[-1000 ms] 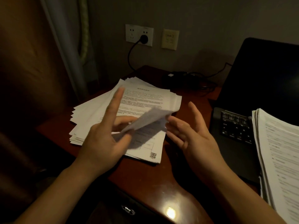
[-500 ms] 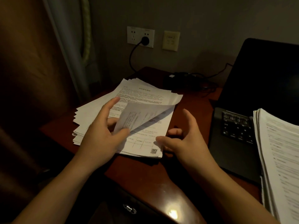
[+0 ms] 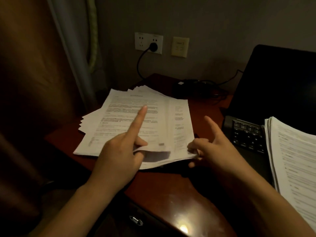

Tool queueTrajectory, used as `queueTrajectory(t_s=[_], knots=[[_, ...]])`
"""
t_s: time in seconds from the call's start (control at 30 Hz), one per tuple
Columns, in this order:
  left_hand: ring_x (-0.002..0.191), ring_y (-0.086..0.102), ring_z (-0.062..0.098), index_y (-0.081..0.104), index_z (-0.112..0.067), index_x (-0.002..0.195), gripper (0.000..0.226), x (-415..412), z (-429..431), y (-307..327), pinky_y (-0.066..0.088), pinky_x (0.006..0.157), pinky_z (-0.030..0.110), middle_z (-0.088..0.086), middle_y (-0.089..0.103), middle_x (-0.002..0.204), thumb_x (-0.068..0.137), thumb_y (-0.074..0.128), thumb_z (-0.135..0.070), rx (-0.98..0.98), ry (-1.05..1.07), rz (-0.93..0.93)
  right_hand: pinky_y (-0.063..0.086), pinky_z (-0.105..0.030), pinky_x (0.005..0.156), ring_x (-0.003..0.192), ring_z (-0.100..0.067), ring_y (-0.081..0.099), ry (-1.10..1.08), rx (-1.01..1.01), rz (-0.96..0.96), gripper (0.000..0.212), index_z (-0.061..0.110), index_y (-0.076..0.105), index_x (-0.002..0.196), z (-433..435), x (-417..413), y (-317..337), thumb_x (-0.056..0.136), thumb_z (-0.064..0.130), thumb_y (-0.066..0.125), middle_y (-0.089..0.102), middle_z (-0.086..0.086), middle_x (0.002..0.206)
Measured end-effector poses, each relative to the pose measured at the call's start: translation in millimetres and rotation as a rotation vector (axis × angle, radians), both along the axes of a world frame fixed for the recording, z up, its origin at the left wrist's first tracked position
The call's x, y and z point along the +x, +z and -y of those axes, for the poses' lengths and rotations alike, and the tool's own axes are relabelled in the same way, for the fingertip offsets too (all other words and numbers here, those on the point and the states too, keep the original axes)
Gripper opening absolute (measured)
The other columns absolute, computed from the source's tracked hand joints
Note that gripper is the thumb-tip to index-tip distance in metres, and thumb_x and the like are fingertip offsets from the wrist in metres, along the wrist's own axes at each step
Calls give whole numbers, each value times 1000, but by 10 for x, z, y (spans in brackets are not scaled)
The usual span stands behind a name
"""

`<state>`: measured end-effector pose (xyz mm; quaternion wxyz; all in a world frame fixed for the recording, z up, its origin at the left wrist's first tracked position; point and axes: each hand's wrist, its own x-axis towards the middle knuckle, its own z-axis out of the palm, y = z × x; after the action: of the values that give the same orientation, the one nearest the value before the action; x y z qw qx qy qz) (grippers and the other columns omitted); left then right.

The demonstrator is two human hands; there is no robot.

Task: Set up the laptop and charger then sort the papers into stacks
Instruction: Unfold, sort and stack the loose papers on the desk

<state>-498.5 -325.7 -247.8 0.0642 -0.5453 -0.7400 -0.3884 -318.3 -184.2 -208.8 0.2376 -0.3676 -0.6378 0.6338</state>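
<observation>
A loose pile of printed papers [image 3: 130,117] lies fanned on the dark red desk [image 3: 171,189]. My left hand [image 3: 119,156] pinches the near edge of the top sheets, its forefinger pointing up over the page. My right hand [image 3: 210,151] pinches the pile's near right corner, forefinger raised. An open black laptop [image 3: 273,93] stands at the right, with a second paper stack [image 3: 294,161] lying over its keyboard side. The charger brick [image 3: 184,84] sits behind the pile, its cable plugged into the wall socket [image 3: 153,46].
A curtain [image 3: 73,48] hangs at the left beside the desk corner. A wall switch plate [image 3: 180,47] is right of the socket. A drawer handle [image 3: 136,220] shows below the desk's front edge. Cables lie tangled behind the laptop.
The sheet my left hand was lifting has been laid down flatter over the pile. My right hand has moved in and taken hold of the pile's near right corner.
</observation>
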Motion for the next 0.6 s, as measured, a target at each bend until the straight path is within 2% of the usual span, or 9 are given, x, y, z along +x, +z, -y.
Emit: queueTrajectory(t_s=[0.1,0.23,0.3,0.33,0.4,0.47,0.53,0.6], knots=[[99,54,-5,-5,-68,144,107,29,-18,47,40,75,1,-22,64,98,87,71,-20,-72,-142,14,60,-27,61,78,-24,75,69,48,75,109,49,1,156,-16,4,-6,87,2,72,77,-8,85],[85,64,-4,0,-66,146,85,-20,14,57,48,72,5,-19,65,113,98,59,-30,17,-202,57,54,-22,58,63,-18,68,73,92,60,109,47,6,157,-40,19,-21,85,3,75,72,-6,70],[89,65,2,9,-64,148,71,-62,31,26,57,73,17,-5,67,117,101,53,-33,88,-204,64,53,-20,56,61,-17,67,67,102,53,107,46,9,157,-25,11,-21,85,6,76,71,-9,69],[94,66,9,21,-60,149,64,-84,31,11,59,75,21,-3,66,118,101,51,-29,117,-218,38,52,-19,55,61,-17,67,63,112,52,105,46,10,157,-11,2,-28,85,8,77,71,-12,70],[107,61,6,50,-44,140,48,-115,22,-7,52,82,9,-14,61,118,97,47,-21,143,-262,-41,50,-18,54,60,-16,68,51,130,47,102,46,12,156,15,-23,-52,85,11,77,71,-11,70],[107,59,1,68,-33,121,36,-133,6,-10,47,77,2,-21,60,107,95,46,-21,118,-279,-33,53,-20,58,66,-17,72,44,144,47,100,46,13,155,41,-47,-78,85,14,77,74,-9,75],[108,57,-6,72,-30,117,31,-128,3,0,46,70,2,-26,61,101,92,53,-33,60,-308,54,57,-23,62,74,-19,75,31,158,52,100,45,14,155,60,-74,-103,85,15,78,76,-9,81],[115,51,-14,69,-31,122,43,-114,15,-10,45,73,1,-31,59,112,84,63,-48,23,-344,105,59,-24,61,76,-19,76,16,164,41,99,45,15,155,77,-95,-121,84,15,78,77,-7,83]])
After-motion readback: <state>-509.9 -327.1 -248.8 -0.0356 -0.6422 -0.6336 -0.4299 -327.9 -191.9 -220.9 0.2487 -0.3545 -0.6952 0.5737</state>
